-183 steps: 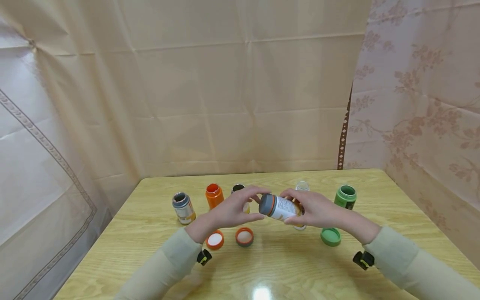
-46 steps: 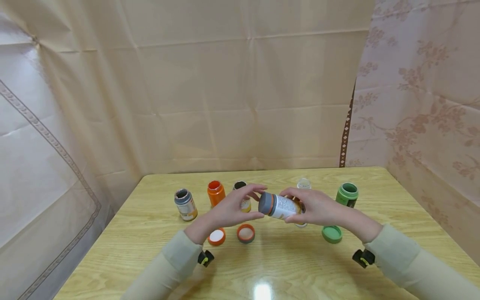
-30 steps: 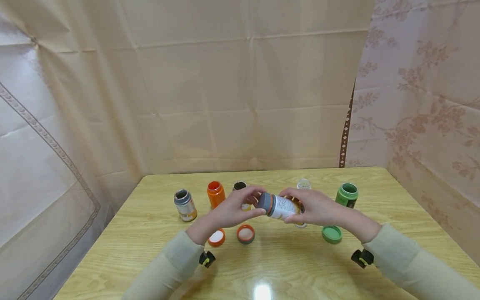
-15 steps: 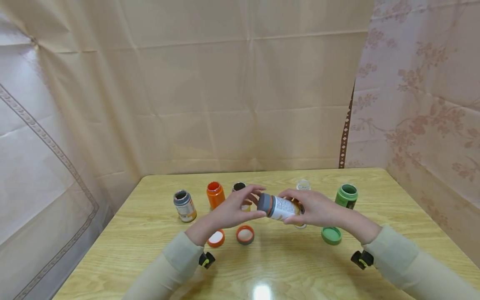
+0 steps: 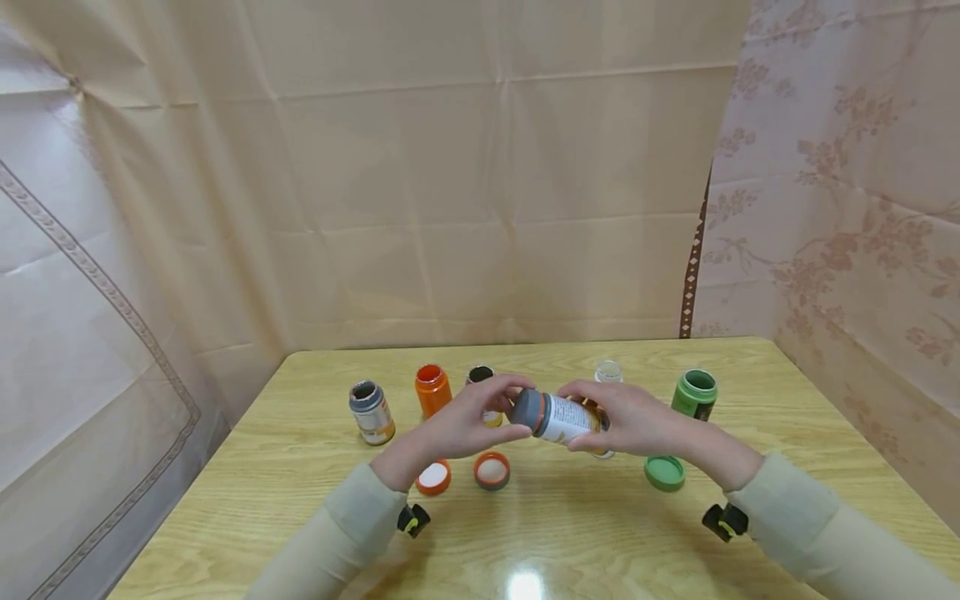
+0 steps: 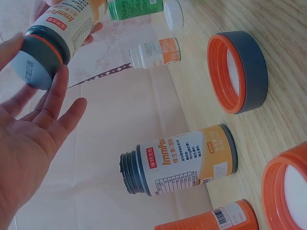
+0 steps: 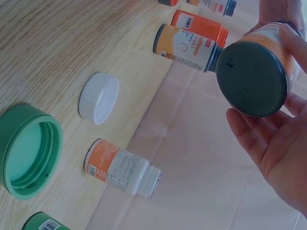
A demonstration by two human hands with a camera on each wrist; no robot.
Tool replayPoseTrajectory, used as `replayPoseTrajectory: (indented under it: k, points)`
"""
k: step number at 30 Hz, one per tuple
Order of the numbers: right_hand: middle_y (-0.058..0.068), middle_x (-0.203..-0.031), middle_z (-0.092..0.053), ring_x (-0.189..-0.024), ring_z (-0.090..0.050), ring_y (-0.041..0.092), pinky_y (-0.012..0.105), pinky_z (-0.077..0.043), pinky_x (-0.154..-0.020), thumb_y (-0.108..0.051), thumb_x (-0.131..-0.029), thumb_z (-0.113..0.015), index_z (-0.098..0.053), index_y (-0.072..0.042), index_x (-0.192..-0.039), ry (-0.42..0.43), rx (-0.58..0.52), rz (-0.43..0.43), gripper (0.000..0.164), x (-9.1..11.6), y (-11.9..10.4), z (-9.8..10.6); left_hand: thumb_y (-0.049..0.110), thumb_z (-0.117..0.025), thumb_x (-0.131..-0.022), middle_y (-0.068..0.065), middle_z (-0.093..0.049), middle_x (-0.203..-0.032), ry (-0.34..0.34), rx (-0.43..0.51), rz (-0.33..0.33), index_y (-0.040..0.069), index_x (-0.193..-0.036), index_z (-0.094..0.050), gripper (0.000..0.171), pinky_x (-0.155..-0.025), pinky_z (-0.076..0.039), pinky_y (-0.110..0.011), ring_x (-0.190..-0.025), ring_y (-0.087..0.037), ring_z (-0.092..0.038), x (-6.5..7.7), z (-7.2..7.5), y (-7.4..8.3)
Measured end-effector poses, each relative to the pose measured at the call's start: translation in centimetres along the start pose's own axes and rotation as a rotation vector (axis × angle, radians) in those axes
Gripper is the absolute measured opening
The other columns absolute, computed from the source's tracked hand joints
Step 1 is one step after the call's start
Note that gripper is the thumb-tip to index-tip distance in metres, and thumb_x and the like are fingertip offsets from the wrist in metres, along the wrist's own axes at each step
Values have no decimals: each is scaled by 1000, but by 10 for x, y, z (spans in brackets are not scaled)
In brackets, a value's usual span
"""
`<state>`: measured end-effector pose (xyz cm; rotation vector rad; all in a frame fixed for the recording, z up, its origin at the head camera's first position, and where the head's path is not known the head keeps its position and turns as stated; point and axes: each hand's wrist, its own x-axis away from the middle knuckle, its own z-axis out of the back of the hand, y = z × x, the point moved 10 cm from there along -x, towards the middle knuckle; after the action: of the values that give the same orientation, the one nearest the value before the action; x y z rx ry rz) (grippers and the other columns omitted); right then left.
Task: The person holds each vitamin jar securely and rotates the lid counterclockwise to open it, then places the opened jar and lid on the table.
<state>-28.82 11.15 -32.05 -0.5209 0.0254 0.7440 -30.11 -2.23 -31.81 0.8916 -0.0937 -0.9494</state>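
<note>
A white-and-orange supplement bottle (image 5: 568,419) is held tilted above the table, its dark base showing in the right wrist view. My right hand (image 5: 637,417) grips its body with thumb and fingers. At its other end is a grey screw cap (image 5: 529,408) with an orange ring, sitting at the bottle's neck. My left hand (image 5: 468,421) pinches this cap, the thumb on one side and fingertips on the other, as the left wrist view shows. Behind the left hand stands an uncapped dark-necked bottle (image 5: 480,375), partly hidden.
On the wooden table (image 5: 570,533) stand more uncapped bottles: a grey-necked one (image 5: 371,412), an orange one (image 5: 432,390), a white one (image 5: 607,371) and a green one (image 5: 694,393). Loose caps lie nearer: orange (image 5: 432,477), grey (image 5: 491,471), green (image 5: 663,472), white (image 7: 98,98).
The left fingers have loosened and closed again on the cap, shifting around it. The right hand and bottle stay nearly in place. The standing bottles have not moved.
</note>
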Motion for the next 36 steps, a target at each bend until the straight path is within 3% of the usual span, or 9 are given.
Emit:
replayPoseTrajectory:
  k: [4, 9, 14, 19, 26, 36]
  points:
    - [-6, -93, -60, -75, -52, 8, 26, -46, -61, -45, -84, -74, -54, -16, -128, -6, -9, -3, 56, 1, 0, -1, 25, -71, -91, 2, -61, -99, 2, 6, 62, 12, -129, -51, 45, -85, -52, -39, -85, -11, -62, 1, -2, -4]
    - [-6, -94, -60, -75, -52, 7, 26, -46, -61, -46, -84, -73, -55, -16, -128, -4, 1, -3, 57, 1, 0, -2, 32, -69, -92, 3, -61, -98, -2, -59, 102, 14, -132, -48, 49, -82, -52, -35, -85, -10, -61, 1, -2, -8]
    - [-7, -93, -60, -77, -53, 8, 26, -46, -62, -45, -84, -75, -55, -16, -128, 4, 7, 0, 56, 0, 0, -1, 37, -73, -87, 7, -56, -125, 18, -143, 102, 20, -143, -42, 66, -93, -47, -38, -106, -13, -56, 3, 2, -11]
    - [-6, -94, -60, -79, -53, 8, 27, -46, -64, -43, -84, -75, -55, -16, -128, 1, 6, -3, 56, 1, 1, -1, 28, -77, -85, 8, -44, -143, 26, -113, 51, 21, -146, -37, 73, -99, -43, -44, -118, -16, -52, 5, 3, -9]
    - [-7, -95, -59, -78, -53, 9, 27, -46, -64, -44, -84, -75, -55, -17, -128, -5, 8, -13, 56, 1, 4, -1, 15, -76, -86, 5, -50, -137, 13, -55, -18, 15, -140, -46, 62, -94, -47, -41, -111, -14, -55, 4, 3, -1]
    - [-8, -94, -60, -77, -54, 7, 26, -46, -63, -48, -84, -73, -55, -16, -128, -6, 18, -4, 57, 0, 4, -2, 18, -74, -88, 6, -58, -122, 6, -51, 10, 14, -135, -51, 52, -90, -48, -31, -102, -10, -57, 3, 3, -3]
